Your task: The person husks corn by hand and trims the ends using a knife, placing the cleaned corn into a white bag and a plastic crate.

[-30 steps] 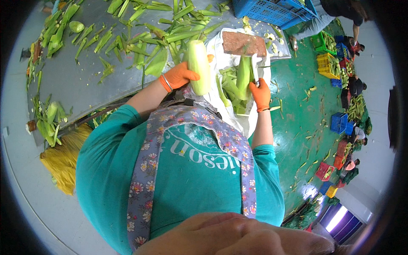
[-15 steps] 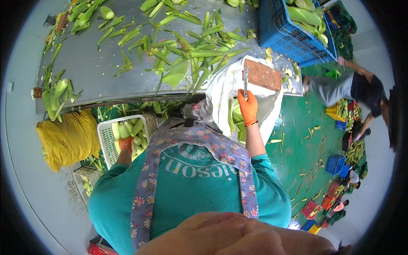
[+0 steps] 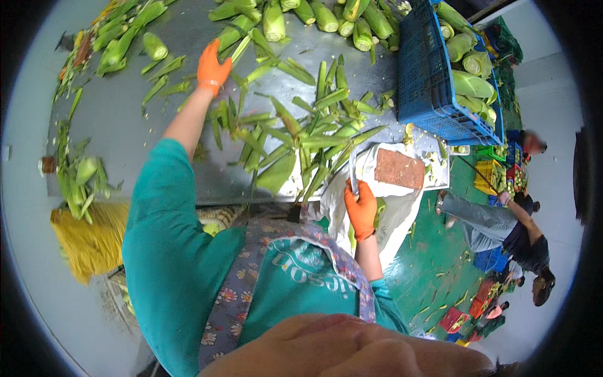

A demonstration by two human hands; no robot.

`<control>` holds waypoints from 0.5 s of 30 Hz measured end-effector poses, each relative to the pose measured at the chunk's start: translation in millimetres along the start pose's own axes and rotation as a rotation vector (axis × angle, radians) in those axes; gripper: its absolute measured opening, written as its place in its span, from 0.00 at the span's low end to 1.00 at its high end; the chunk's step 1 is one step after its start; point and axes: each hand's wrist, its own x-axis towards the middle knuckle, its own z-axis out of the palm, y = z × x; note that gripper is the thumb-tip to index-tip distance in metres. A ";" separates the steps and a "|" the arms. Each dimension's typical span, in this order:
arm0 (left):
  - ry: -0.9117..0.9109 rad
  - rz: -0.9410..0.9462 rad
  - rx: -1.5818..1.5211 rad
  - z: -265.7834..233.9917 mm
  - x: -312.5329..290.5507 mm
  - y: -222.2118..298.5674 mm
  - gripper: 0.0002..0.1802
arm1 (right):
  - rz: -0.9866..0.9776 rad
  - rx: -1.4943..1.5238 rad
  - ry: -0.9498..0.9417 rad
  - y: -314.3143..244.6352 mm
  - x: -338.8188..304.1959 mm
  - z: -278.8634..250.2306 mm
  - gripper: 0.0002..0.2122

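Observation:
My left hand (image 3: 213, 68), in an orange glove, stretches over the metal table with thumb and fingers apart. Its fingertips are at the near end of a green-husked corn ear (image 3: 237, 32); whether they touch it I cannot tell. My right hand (image 3: 361, 210), gloved too, is closed round a knife (image 3: 353, 168), blade pointing up and away from me. Beside the blade a reddish-brown block (image 3: 399, 169) lies on white cloth or sacking (image 3: 402, 217) at the table's near edge. Cut husk leaves (image 3: 289, 122) are strewn between my hands.
A blue crate (image 3: 426, 81) of corn stands at the table's right end. More corn ears (image 3: 326, 17) lie along the far side of the metal table (image 3: 157, 125). A yellow sack (image 3: 88, 242) is below left. On the right, a person (image 3: 521, 226) bends near coloured crates.
My left hand has left the white basket of pale green corn below and reached up across the table. My right hand still holds the knife. The person at right has changed position.

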 end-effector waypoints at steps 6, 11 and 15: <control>-0.098 -0.251 0.357 93.7 103.0 -25.0 0.43 | 0.149 -0.084 0.093 12.0 -31.4 23.8 0.08; -0.334 -0.166 -0.007 113.6 27.8 -25.6 0.40 | 0.184 -0.106 0.039 8.4 -22.8 26.9 0.08; -0.573 0.111 -0.148 43.0 -2.8 33.7 0.46 | 0.270 -0.175 0.011 -11.6 1.5 27.6 0.09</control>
